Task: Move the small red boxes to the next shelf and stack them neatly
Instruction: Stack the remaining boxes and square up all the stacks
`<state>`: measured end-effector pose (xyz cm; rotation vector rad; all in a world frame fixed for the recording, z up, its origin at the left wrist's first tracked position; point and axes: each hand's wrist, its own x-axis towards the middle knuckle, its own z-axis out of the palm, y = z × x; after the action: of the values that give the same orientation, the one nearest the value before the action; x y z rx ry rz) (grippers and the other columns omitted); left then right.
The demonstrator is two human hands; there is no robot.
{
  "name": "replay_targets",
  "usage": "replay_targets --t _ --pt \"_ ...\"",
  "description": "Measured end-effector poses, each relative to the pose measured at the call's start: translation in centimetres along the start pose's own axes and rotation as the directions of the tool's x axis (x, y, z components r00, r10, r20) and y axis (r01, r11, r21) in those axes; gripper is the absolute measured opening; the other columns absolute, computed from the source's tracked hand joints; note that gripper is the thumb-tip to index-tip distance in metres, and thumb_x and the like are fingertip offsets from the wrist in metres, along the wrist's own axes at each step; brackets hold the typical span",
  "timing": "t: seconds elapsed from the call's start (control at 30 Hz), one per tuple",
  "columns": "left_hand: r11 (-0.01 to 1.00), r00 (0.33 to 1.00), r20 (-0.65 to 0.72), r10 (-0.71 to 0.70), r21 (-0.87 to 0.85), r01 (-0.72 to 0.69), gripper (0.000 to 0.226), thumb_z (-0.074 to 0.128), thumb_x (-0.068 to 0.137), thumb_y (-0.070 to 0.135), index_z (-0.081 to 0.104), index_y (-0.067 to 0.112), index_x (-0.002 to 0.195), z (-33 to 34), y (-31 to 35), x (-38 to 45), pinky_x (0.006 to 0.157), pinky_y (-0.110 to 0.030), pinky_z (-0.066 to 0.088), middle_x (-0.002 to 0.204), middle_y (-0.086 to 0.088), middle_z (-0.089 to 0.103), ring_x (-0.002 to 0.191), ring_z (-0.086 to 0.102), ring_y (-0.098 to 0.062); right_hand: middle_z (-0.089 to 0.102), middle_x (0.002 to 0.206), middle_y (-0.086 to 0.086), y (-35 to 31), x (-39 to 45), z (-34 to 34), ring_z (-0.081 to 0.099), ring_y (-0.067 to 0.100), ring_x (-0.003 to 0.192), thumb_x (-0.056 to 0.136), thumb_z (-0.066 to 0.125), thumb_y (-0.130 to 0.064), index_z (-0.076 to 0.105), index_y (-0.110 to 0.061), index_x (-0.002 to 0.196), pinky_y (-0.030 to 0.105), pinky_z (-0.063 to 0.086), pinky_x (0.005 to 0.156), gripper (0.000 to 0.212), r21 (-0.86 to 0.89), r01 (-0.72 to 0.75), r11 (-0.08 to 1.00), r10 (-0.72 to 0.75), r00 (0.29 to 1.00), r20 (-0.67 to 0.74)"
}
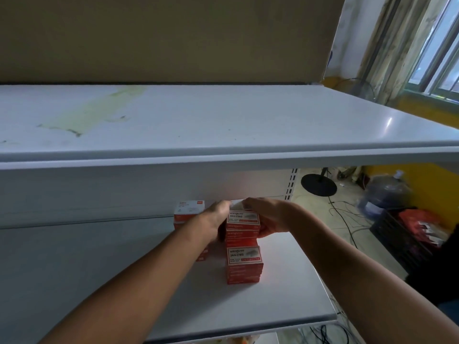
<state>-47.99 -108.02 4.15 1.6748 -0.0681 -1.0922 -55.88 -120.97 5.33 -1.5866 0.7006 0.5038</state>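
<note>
Small red boxes with white labels stand in stacks on the lower white shelf [285, 294]. My left hand [213, 219] and my right hand [268, 217] grip the middle stack of red boxes [242, 223] from its two sides, fingers curled over the back. A front stack of red boxes [244, 265] stands just before it, untouched. Another stack of red boxes [188, 211] stands at the back left, partly hidden by my left hand. The upper white shelf [223, 120] above holds nothing.
The upper shelf's front edge [223, 157] overhangs the lower shelf. To the right, on the floor, lie black cables [347, 219], a round black stand base [319, 184], a water jug [385, 192] and a dark crate [407, 234].
</note>
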Motion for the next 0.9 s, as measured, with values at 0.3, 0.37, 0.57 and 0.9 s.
replay_targets --t 0.3,0.37,0.57,0.9 --pt "1.000 0.998 -0.054 0.018 0.016 -0.017 0.039 0.035 0.095 0.029 0.048 0.016 0.061 0.3 0.5 -0.7 0.048 -0.025 0.043 0.057 -0.002 0.054 0.048 0.053 -0.019 0.058 0.090 0.010 0.2 -0.3 -0.1 0.055 0.023 0.091 0.095 0.035 -0.042 0.047 -0.013 0.101 0.034 0.042 0.095 0.032 -0.012 0.017 1.000 -0.017 1.000 0.025" --pt "1.000 0.998 -0.062 0.019 0.003 -0.019 0.040 0.034 0.096 0.028 0.049 0.014 0.062 0.4 0.4 -1.0 0.049 -0.025 0.043 0.057 -0.003 0.055 0.050 0.053 -0.020 0.057 0.091 0.010 0.2 -0.4 -0.1 0.055 0.024 0.091 0.094 0.036 -0.043 0.046 -0.013 0.101 0.033 0.041 0.092 0.033 -0.014 0.026 1.000 -0.026 0.999 0.033" --pt "0.990 0.997 -0.073 -0.008 -0.138 -0.002 0.044 0.038 0.096 0.043 0.056 0.012 0.069 0.4 0.1 -1.4 0.063 -0.033 0.049 0.067 -0.007 0.062 0.061 0.059 -0.025 0.056 0.092 0.012 0.9 -0.6 -0.5 0.052 0.024 0.088 0.093 0.036 -0.055 0.050 -0.013 0.097 0.032 0.039 0.083 0.045 0.013 0.058 0.998 -0.058 0.998 0.012" --pt "0.983 0.991 -0.135 -0.005 -0.185 -0.020 0.047 0.034 0.098 0.041 0.064 0.004 0.098 1.6 -0.3 -1.9 0.077 -0.042 0.055 0.090 -0.016 0.070 0.073 0.066 -0.030 0.058 0.098 0.013 1.1 -1.6 0.9 0.058 0.025 0.093 0.094 0.028 -0.062 0.053 -0.009 0.099 0.039 0.042 0.102 0.058 0.036 0.076 0.996 -0.076 0.997 -0.012"
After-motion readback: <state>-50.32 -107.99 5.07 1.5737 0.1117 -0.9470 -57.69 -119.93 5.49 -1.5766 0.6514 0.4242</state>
